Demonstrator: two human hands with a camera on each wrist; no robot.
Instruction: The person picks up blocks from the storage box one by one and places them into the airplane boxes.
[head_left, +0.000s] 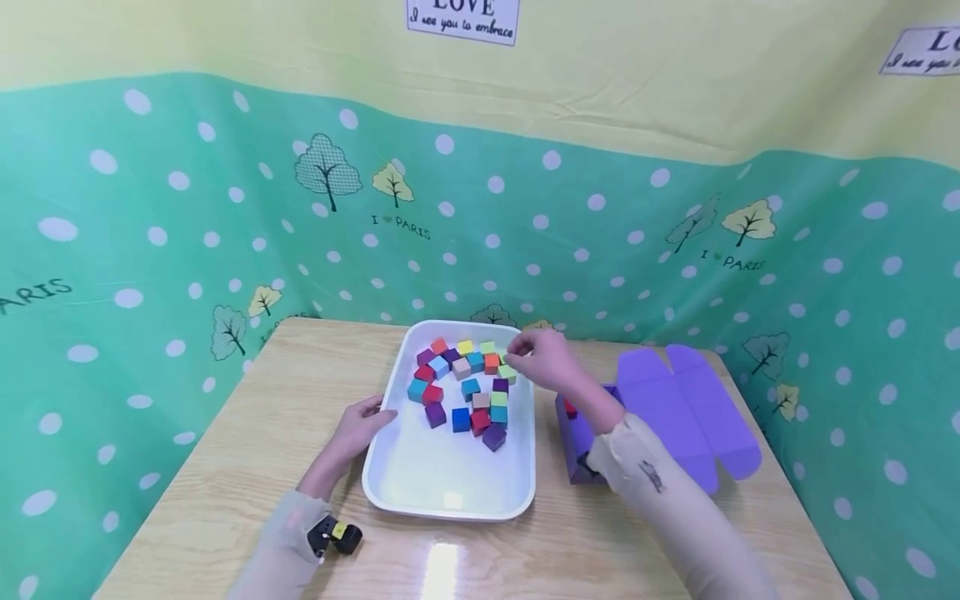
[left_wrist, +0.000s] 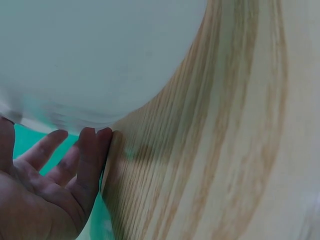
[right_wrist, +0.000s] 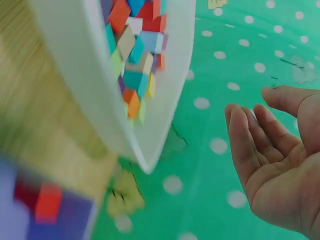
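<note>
A white tray (head_left: 442, 483) stands on the table with several small coloured cubes in it, mostly toward its far half. My left hand (head_left: 358, 429) holds the tray's left rim, thumb over the edge. In the left wrist view, the fingers (left_wrist: 85, 160) lie against the tray's outer wall. Over the tray's far right corner is my right hand (head_left: 543, 358), close to light green cubes (head_left: 507, 374). Nothing shows between its loosely bent fingers (right_wrist: 242, 150) in the right wrist view, where thumb and fingers stand apart.
To the right of the tray sits a purple box (head_left: 567, 450), its lid flaps (head_left: 667, 400) folded out to the right. A red cube (right_wrist: 48, 202) lies inside it. My right forearm hides part of the box. A patterned curtain (head_left: 487, 200) hangs behind the wooden table (head_left: 247, 467).
</note>
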